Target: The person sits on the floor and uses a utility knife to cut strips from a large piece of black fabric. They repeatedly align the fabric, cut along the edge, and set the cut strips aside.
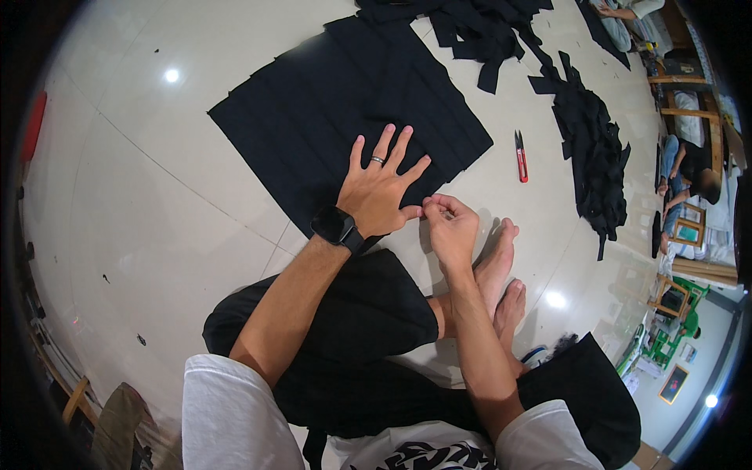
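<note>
The person sits on a pale tiled floor (157,204), and there is one large sheet of black fabric (329,102) spread flat on it in front of the knees; folds or seams run across the sheet, but I cannot tell if it is one layer or several. The left hand (381,192) lies flat on the near edge of this sheet with all five fingers spread wide; it has one ring on a finger and one black watch (337,227) on the wrist. Just beside it, touching at the thumb, the right hand (450,227) has its fingertips pinched together narrowly at the fabric's edge; what is between them is too small to tell. Below the right hand are two bare feet (501,282), one over the other. Farther right, one small thread snipper with a red handle (521,159) lies on the floor, apart from both hands. There are two piles of black fabric scraps: one at the top (478,31) and one to the right (595,157).
</note>
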`<action>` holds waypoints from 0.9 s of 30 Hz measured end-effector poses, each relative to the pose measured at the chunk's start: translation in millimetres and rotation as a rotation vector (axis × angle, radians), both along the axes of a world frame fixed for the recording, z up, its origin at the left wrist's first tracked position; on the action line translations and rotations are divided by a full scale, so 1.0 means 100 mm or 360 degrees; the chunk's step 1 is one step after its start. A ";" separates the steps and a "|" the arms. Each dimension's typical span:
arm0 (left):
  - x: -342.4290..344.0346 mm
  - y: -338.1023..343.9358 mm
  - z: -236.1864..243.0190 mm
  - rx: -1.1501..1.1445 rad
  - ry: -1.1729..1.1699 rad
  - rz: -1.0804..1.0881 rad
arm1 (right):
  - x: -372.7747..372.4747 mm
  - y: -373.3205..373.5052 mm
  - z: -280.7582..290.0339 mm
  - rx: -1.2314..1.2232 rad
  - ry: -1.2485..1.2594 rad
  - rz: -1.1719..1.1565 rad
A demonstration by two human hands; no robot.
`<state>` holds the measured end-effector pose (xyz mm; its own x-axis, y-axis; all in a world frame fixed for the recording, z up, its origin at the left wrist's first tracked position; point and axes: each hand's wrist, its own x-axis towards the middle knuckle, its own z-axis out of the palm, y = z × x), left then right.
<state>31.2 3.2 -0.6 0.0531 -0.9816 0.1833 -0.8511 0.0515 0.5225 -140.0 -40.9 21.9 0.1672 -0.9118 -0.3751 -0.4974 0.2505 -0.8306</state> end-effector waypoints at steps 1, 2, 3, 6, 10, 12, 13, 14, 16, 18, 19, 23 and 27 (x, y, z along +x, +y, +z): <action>0.01 0.01 0.01 0.0009 0.0006 -0.0003 | -0.02 -0.01 -0.01 -0.0023 0.0007 0.0016; 0.01 0.01 0.02 0.0018 0.0013 -0.0006 | -0.05 -0.02 -0.02 -0.0045 0.0013 0.0032; 0.01 0.01 0.02 0.0019 0.0013 -0.0004 | -0.09 -0.03 -0.02 -0.0069 0.0020 0.0047; 0.00 -0.01 0.01 0.0038 0.0020 -0.0015 | -0.23 -0.04 -0.02 0.0044 0.0100 -0.0004; 0.00 0.00 -0.04 0.0078 0.0026 -0.0035 | -0.24 -0.10 0.18 -0.0027 0.0333 -0.0015; 0.03 0.03 -0.07 0.0085 0.0018 -0.0017 | -0.25 -0.27 0.30 -0.0241 0.0517 0.0019; 0.02 0.02 -0.06 0.0076 0.0028 -0.0014 | -0.31 -0.40 0.31 -0.0344 0.0513 -0.0016; 0.01 0.01 -0.05 0.0065 0.0037 -0.0014 | -0.44 -0.64 0.22 -0.0415 0.0291 -0.0143; 0.04 0.03 -0.04 0.0114 0.0018 -0.0011 | -0.55 -1.10 0.19 -0.0687 0.0446 -0.0241; 0.00 -0.04 0.00 0.0109 0.0041 -0.0011 | -0.79 -1.49 -0.01 -0.1233 0.0838 -0.0119; 0.00 -0.07 0.00 0.0098 0.0062 0.0006 | -0.89 -1.62 -0.08 -0.1506 0.1032 -0.0052; 0.12 -0.10 -0.07 0.0100 0.0201 0.0046 | -0.99 -1.71 -0.14 -0.1048 0.1098 0.0312; 0.18 -0.13 -0.02 0.0314 -0.0051 0.0183 | -1.00 -1.60 -0.08 -0.0923 0.0895 0.0398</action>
